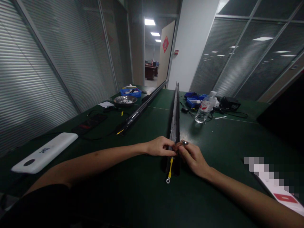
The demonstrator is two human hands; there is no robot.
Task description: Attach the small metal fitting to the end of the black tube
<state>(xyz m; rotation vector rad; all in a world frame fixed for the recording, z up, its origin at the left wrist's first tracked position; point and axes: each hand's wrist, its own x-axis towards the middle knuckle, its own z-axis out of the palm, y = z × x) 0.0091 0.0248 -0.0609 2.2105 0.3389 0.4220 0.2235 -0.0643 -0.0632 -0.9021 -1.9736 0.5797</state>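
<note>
A long, narrow black channel (175,120) with a greyish inner face runs away from me down the middle of the green table. From its near end sticks out a short yellow wire (171,164) tipped with a metal ring terminal (168,180). My left hand (161,146) lies across the channel's near end from the left, thumb and fingers closed on it. Against the right edge, my right hand (192,155) is closed in a pinch, its fingertips meeting those of the left. What lies between the right fingertips is hidden. That hand wears a ring.
A second black channel (142,107) lies to the left. Beyond it are a metal bowl (125,100) and a blue tray (130,92). A water bottle (205,107) stands at right near blue bins (193,102). A white power bank (45,153) lies at left, a pink-white box (273,186) at right.
</note>
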